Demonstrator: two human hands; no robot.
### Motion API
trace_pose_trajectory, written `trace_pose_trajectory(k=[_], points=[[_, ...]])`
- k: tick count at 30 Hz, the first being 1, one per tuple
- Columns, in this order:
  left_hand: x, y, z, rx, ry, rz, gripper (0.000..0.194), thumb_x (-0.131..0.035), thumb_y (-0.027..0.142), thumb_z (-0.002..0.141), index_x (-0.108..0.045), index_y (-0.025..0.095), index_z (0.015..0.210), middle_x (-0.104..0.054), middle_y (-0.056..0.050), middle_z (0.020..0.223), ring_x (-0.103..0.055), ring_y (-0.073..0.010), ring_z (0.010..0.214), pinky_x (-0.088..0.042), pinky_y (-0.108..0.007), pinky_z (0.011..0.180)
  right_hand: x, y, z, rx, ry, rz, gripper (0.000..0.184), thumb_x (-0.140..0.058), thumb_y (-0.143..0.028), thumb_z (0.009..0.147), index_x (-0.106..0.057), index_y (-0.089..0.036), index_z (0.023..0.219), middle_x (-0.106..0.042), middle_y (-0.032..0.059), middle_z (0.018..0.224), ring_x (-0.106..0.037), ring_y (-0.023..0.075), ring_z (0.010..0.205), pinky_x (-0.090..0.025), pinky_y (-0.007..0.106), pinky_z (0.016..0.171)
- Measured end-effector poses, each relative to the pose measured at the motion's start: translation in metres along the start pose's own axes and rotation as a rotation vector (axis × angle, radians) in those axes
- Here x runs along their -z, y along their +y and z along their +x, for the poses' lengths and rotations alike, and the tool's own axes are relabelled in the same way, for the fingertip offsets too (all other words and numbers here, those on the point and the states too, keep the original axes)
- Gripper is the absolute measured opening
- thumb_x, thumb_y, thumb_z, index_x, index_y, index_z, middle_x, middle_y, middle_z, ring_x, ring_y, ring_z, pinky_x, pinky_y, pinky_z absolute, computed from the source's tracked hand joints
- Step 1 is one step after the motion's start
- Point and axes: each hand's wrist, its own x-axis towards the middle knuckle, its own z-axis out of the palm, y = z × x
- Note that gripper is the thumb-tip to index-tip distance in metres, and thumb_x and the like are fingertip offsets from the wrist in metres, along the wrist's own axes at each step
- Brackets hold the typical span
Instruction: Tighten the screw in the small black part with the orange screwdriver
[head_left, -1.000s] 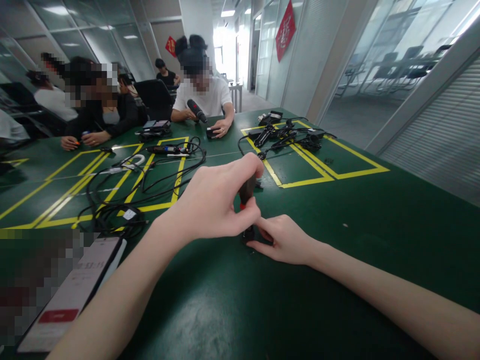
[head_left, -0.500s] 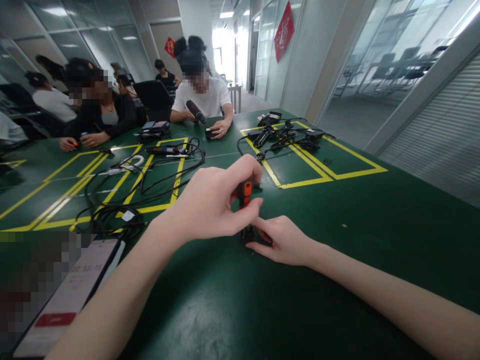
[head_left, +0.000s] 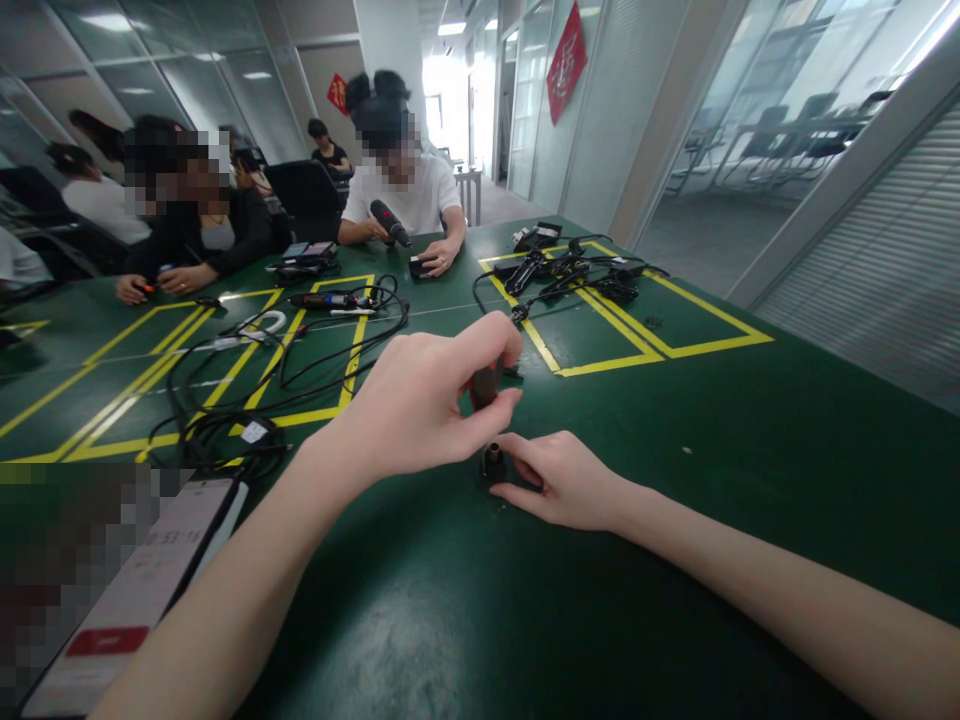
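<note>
My left hand (head_left: 427,405) is closed around the dark, red-marked handle of an upright screwdriver (head_left: 486,386), thumb and index finger curled about it. Directly below the handle, a small black part (head_left: 493,468) rests on the green table (head_left: 600,600), with a short round metallic piece showing at its top. The thumb and index finger of my right hand (head_left: 566,478) pinch this part from the right side. Where the screwdriver's lower end meets the part is mostly hidden by my left thumb.
A phone (head_left: 142,600) lies at the lower left. Tangled black cables (head_left: 225,440) spread beyond my left arm, and more cables with black devices (head_left: 570,270) lie within yellow tape at the far right. Across the table, a person in white (head_left: 405,200) holds a power screwdriver (head_left: 390,222).
The handle has turned in my left fingers: an orange side showed half a second ago, and a dark side faces me now. My right hand keeps its pinch on the small black part.
</note>
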Motion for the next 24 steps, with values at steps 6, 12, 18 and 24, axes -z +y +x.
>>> trace_pose_trajectory(k=[6,12,18,24], points=[[-0.0001,-0.0003,0.0004,-0.007,-0.014,0.046,0.018,-0.060,0.021,0.086,-0.055,0.021,0.103,-0.065,0.003,0.080,-0.062,-0.0123,0.066,-0.041,-0.023,0.059,0.0003,-0.0005,-0.0001,-0.005,-0.013,-0.001,0.034,-0.066,-0.035,0.098,-0.057,-0.016,0.125,-0.062,-0.0039,0.064,-0.058,0.0148,0.051,-0.032,0.024,0.054],[-0.0006,-0.0042,0.0002,-0.001,-0.013,0.115,0.018,-0.062,0.024,0.091,-0.057,0.021,0.108,-0.065,0.003,0.077,-0.061,-0.0128,0.060,-0.037,-0.022,0.055,0.0016,-0.0007,-0.0003,-0.010,-0.026,0.022,0.031,-0.065,-0.035,0.099,-0.058,-0.016,0.122,-0.062,-0.0039,0.064,-0.058,0.0143,0.052,-0.034,0.023,0.054],[-0.0007,-0.0037,-0.0001,-0.026,-0.006,0.147,0.022,-0.065,0.028,0.093,-0.058,0.020,0.111,-0.069,0.002,0.080,-0.060,-0.0121,0.057,-0.036,-0.022,0.054,0.0021,-0.0012,-0.0007,-0.014,-0.028,0.013,0.032,-0.066,-0.034,0.098,-0.058,-0.016,0.123,-0.062,-0.0036,0.065,-0.058,0.0144,0.052,-0.034,0.024,0.054],[-0.0016,0.0011,0.0012,0.017,0.001,0.213,0.019,-0.065,0.024,0.092,-0.059,0.020,0.110,-0.069,0.003,0.077,-0.062,-0.0133,0.059,-0.036,-0.022,0.054,0.0015,-0.0021,-0.0009,-0.009,-0.025,0.023,0.032,-0.067,-0.033,0.098,-0.058,-0.014,0.122,-0.061,-0.0037,0.064,-0.057,0.0147,0.052,-0.034,0.024,0.054]])
